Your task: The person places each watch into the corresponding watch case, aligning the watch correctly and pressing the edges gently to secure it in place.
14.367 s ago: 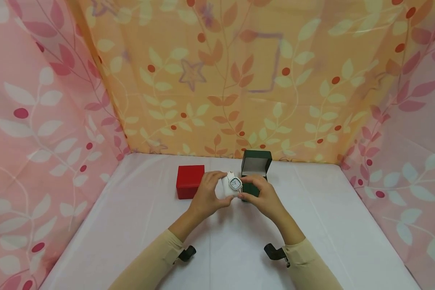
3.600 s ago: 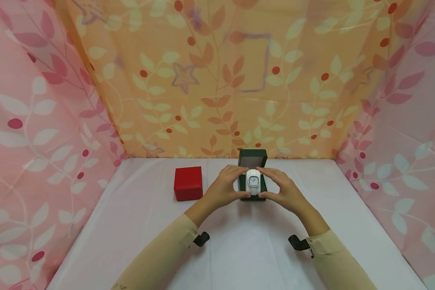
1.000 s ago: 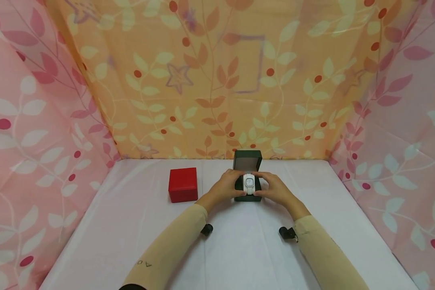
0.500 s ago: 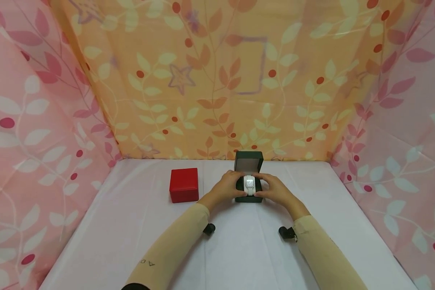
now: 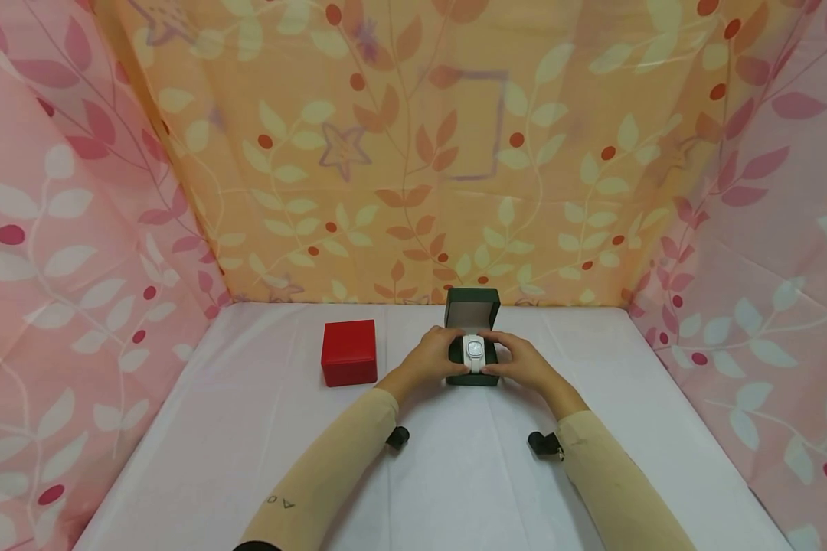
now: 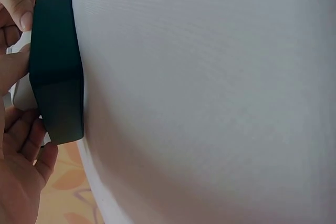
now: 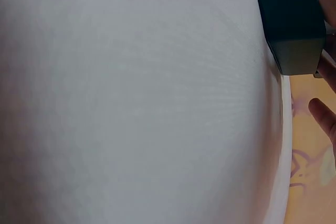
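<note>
A white wristwatch [image 5: 475, 350] with a squarish face sits on a white cushion [image 6: 23, 90] in the opened dark green watch box [image 5: 472, 379]. My left hand [image 5: 430, 356] holds the watch and cushion from the left, thumb at the near end and fingers at the far end. From the right, my right hand [image 5: 524, 361] grips the same two ends. Its fingertips appear at the rim of the green box [image 7: 294, 22] in the right wrist view. The box's lid [image 5: 472, 308] stands raised behind the watch.
A closed red box [image 5: 349, 353] stands left of the green box on the white-covered table [image 5: 455, 474]. An orange patterned curtain [image 5: 413, 153] rises behind the table, with pink patterned curtains [image 5: 96, 306] at both sides.
The watch on its cushion, earlier held tilted in front of and left of the green box, moved right over it and went down into it. Over the last half second almost nothing moves.
</note>
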The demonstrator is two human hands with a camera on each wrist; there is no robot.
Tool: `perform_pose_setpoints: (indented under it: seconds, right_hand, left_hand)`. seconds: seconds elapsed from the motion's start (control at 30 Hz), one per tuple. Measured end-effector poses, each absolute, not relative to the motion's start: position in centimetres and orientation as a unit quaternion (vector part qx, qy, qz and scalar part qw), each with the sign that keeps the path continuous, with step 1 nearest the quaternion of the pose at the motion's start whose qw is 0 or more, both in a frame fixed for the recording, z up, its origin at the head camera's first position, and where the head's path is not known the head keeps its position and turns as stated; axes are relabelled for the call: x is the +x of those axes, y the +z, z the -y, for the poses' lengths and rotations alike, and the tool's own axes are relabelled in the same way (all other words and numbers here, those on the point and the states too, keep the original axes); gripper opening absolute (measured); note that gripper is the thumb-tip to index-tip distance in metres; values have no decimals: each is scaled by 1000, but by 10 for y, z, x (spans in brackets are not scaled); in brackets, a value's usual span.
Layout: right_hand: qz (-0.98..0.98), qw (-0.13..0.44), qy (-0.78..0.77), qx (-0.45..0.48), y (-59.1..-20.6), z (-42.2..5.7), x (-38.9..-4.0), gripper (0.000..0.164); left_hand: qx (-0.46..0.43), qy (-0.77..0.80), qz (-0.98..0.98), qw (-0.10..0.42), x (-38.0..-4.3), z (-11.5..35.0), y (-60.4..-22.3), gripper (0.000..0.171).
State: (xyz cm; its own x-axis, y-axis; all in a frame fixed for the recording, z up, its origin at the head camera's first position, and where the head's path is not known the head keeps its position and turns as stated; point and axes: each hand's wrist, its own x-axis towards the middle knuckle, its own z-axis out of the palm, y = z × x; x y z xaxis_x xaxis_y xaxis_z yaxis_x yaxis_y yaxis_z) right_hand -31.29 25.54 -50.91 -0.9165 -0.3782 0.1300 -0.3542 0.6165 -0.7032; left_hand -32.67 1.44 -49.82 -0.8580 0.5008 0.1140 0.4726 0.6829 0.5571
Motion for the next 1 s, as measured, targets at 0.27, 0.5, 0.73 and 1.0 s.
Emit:
perform_pose_setpoints:
  seconds: [0.27,0.5,0.73,1.0]
  right_hand:
    - [-897,17,-396,-193,-502,-253,-312,68]
    - [-898,15,-389,-204,-506,-254,-311,66]
    - [-901,14,-387,-193,-510,-253,-311,64]
    - [-904,12,-387,-182,-507,-250,-310,63]
  left_hand:
    - [264,304,-915,20,-329,-16,-498,67]
    - [255,298,-920,27,-325,-19,-497,67]
    - [250,292,-923,36,-320,-21,-496,63]
    - [242,294,-924,29,-321,-23,-496,61]
